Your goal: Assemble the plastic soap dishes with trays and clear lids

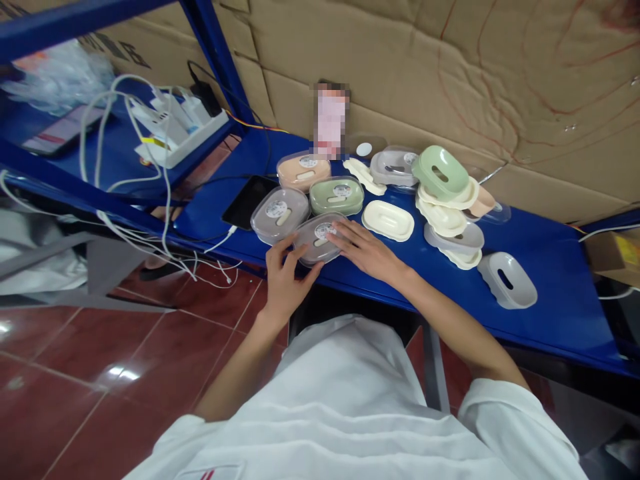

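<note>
A grey soap box (313,248) with a clear lid and a round white label lies at the table's front edge, between my hands. My left hand (290,270) curls round its left side, thumb along the near edge. Fingers of my right hand (367,250) press on the lid and right side of the same box. Touching or close behind it are another grey soap box (273,223), a green soap box (333,205) and a peach soap box (293,180), all lidded. A cream soap tray (395,212) sits just beyond my right hand.
Stacked soap dish parts, a green dish (453,163) on top, stand at the right. A loose grey dish (500,293) lies farther right on the blue table (560,300). A black phone (243,210), white cables (167,200) and a power strip (200,143) are at the left.
</note>
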### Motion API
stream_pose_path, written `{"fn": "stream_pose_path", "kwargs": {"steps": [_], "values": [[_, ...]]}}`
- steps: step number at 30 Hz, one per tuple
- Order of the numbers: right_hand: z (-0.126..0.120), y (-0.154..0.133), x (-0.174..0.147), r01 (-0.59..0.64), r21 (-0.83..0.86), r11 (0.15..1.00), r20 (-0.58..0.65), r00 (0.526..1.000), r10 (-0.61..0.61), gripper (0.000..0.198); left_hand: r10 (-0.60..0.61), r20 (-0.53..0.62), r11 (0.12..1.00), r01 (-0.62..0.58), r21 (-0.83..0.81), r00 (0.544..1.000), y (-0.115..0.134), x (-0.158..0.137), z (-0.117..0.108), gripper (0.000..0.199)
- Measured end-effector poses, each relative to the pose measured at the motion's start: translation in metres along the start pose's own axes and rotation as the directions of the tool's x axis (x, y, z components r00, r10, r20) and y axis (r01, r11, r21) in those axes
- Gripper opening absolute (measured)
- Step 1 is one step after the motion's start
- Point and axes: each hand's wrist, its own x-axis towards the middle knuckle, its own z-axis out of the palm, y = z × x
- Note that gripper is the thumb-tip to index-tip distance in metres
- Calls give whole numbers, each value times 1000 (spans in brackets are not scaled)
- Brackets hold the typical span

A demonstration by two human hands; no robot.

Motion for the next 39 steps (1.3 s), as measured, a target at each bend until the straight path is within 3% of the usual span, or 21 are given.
{"fn": "stream_pose_path", "kwargs": {"steps": [3,5,8,10,12,14,16,18,20,22,25,30,34,39], "values": [[-9,2,-2,-31,-53,998,17,999,32,56,-64,-14,998,64,-4,998,3,-3,7,41],[-20,5,-10,-149,-117,982,-6,989,149,55,-79,-22,997,78,-11,997,5,-2,10,41],[-36,6,-37,-423,-205,883,-73,906,417,56,-103,-34,993,105,53,994,7,0,13,44],[-42,1,-61,-510,-235,827,-78,859,507,51,-107,-49,987,112,116,993,12,-2,14,46],[-46,-8,-85,-502,-225,835,-67,863,501,47,-20,-42,992,25,125,999,23,-4,17,41],[-52,-14,-108,-465,-164,870,-85,885,457,45,148,54,987,-151,62,988,39,-2,21,34],[-59,-12,-131,-476,-120,871,-169,875,454,44,282,247,959,-282,-36,927,58,5,27,39],[-68,-1,-154,-581,-153,799,-304,797,522,45,328,428,943,-318,-97,842,72,17,35,43],[-77,15,-177,-710,-222,669,-415,689,594,46,356,520,932,-337,-135,776,80,29,43,39],[-84,28,-193,-766,-262,588,-445,636,631,41,369,541,928,-333,-168,755,81,36,49,29],[-88,28,-196,-723,-263,639,-430,680,593,32,353,522,935,-280,-215,776,75,36,49,19],[-70,-20,-157,-541,-169,824,-382,806,451,32,359,451,920,-229,-317,817,62,22,39,14],[-46,-49,-135,-424,-22,906,-293,869,399,36,295,374,948,-219,-232,879,57,17,35,39],[-30,-55,-136,-374,1,927,-272,892,361,39,376,398,921,-290,-260,837,55,21,37,32]]}}
